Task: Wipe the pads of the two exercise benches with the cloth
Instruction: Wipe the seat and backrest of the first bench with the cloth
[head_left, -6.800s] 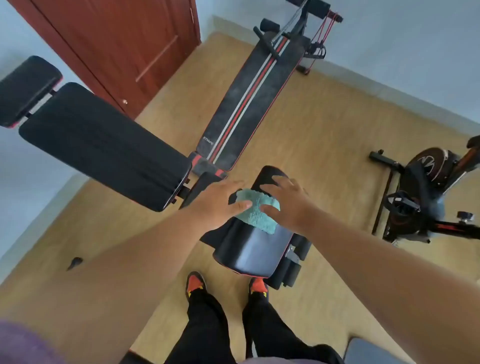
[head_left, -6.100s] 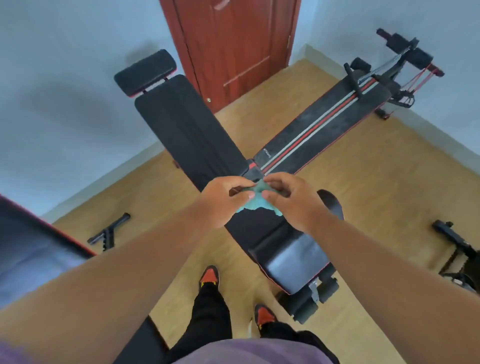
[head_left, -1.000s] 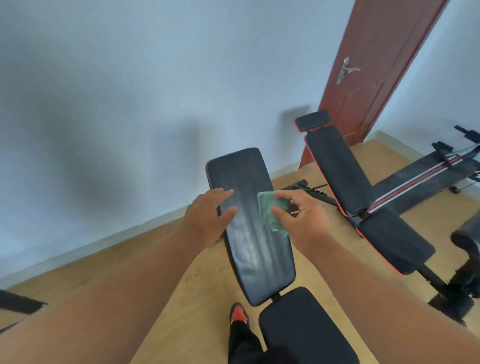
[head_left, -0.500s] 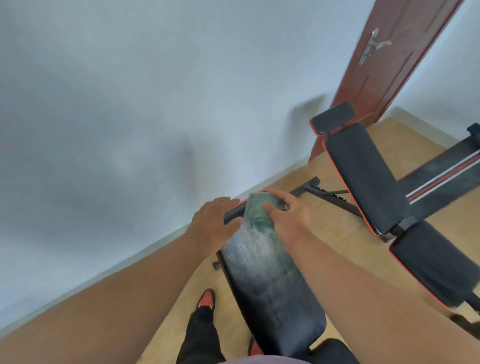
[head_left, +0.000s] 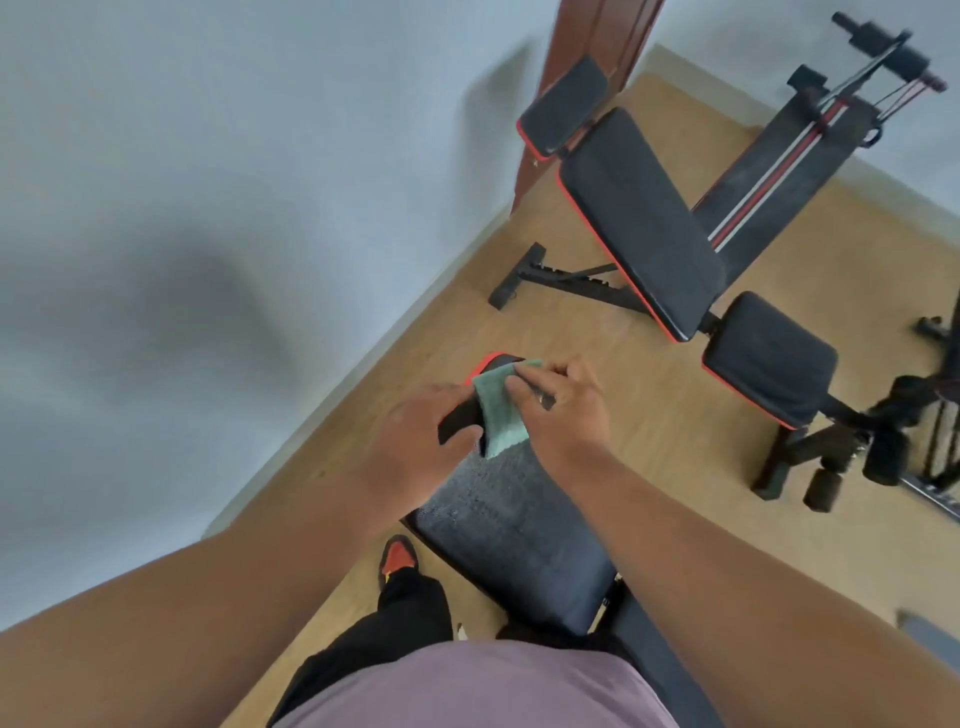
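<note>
Frame centre: right hand (head_left: 563, 415) presses green cloth (head_left: 498, 415) onto headrest pad (head_left: 467, 415), fingers flat; left hand (head_left: 415, 441) grips the pad's edge.

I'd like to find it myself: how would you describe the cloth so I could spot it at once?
Start at the near bench, whose long black pad runs away from the person's body. At its far end, both hands meet on a small headrest. The cloth lies draped over it, pale green, the only light, soft thing among black pads.
</note>
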